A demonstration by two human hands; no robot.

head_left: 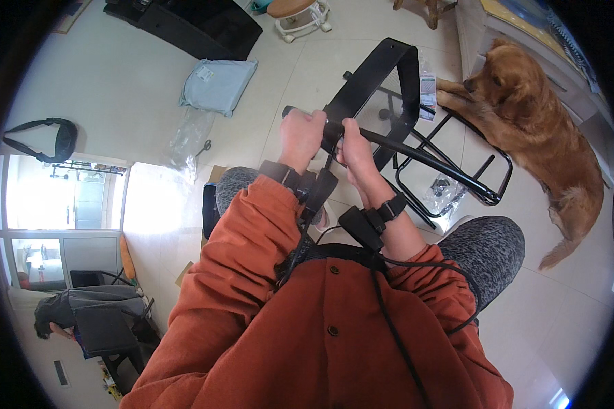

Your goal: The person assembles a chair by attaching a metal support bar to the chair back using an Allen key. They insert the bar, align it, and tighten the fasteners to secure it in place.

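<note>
1. The pale tiled floor (559,320) spreads under everything, with the wearer seated low over it, knees apart.
2. A golden-brown dog (542,112) lies on the right, its forelegs stretched toward the black metal parts.
3. A black tubular frame (509,167) with rounded corners lies on the floor in front of the dog, near the wearer's right knee.
4. A wide, bent black panel (365,83) stands tilted beyond the hands, its lower end close to them.
5. A straight black bar (423,159) runs slantwise from the hands, past the panel, down to the right. Its far end overlaps the tubular frame in this view; whether the two are joined cannot be told.
6. A grey-blue package (218,85) with a white label lies on the floor at upper left, well apart from the metal parts.
7. The left hand (301,138) is closed around the bar near its upper end, which pokes out past the fist.
8. The right hand (353,148) is curled around the bar just beside the left, thumb uppermost, some fingers hidden.
9. A clear bag of small dark parts (445,194) lies by the tubular frame.
10. Scissors (204,146) lie on the floor left of the hands.
</note>
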